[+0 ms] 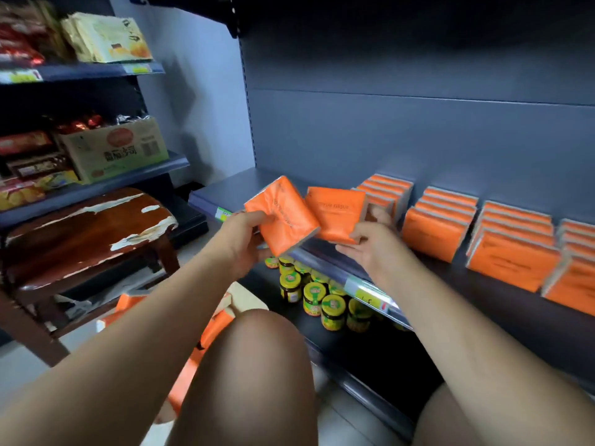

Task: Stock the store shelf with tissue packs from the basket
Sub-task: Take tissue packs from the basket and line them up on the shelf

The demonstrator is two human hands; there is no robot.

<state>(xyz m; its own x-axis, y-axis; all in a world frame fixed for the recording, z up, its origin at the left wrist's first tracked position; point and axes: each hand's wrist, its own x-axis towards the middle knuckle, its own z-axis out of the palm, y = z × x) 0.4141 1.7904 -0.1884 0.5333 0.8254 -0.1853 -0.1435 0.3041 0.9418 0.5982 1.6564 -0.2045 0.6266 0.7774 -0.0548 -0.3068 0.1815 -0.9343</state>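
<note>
Shelf (231, 191) part-stocked: rows of packs (441, 220) stand from centre toward 3 o'clock, 9 o'clock end bare. Left hand (249, 233) grips one tissue pack (283, 214); right hand (363, 243) pinches a second pack (335, 214) against the nearest row. Spare packs (212, 329) wait at 7 o'clock.

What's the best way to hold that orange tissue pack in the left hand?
Probably pinch its near edge from below, thumb on the broad front and fingers behind. The tissue pack is a flat, soft slab, and the left hand grips it so.
</note>
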